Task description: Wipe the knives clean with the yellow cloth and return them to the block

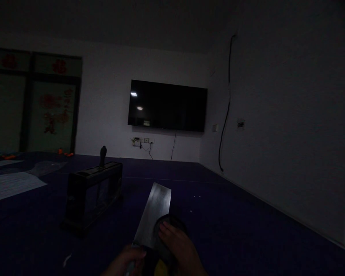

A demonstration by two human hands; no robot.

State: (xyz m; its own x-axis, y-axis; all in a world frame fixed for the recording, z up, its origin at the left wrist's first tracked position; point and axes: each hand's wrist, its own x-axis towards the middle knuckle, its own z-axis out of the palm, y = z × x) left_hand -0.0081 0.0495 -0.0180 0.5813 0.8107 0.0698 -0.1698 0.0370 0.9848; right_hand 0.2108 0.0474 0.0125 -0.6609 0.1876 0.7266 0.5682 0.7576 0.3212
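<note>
A broad, flat metal blade (pixel 153 214) points up and away from me over the dark blue surface, catching the light. My left hand (pixel 130 258) is closed at its lower end, the thumb lying along a dark part there; the grip is partly hidden by the gloom. A dark rounded object (pixel 174 220) overlaps the blade's right side. My right hand (pixel 179 243) is closed on that object, fingers together on its face. Something yellow (pixel 161 268) shows between my hands at the bottom edge; its kind is unclear.
Left of the blade stands a black rectangular frame (pixel 93 168) with an upright knob handle (pixel 103 155). Printed paper (pixel 14 185), clear plastic (pixel 47 167) and small orange items (pixel 60 151) lie farther left. A television (pixel 168 105) hangs on the wall; a black cable (pixel 229 84) runs down the right wall.
</note>
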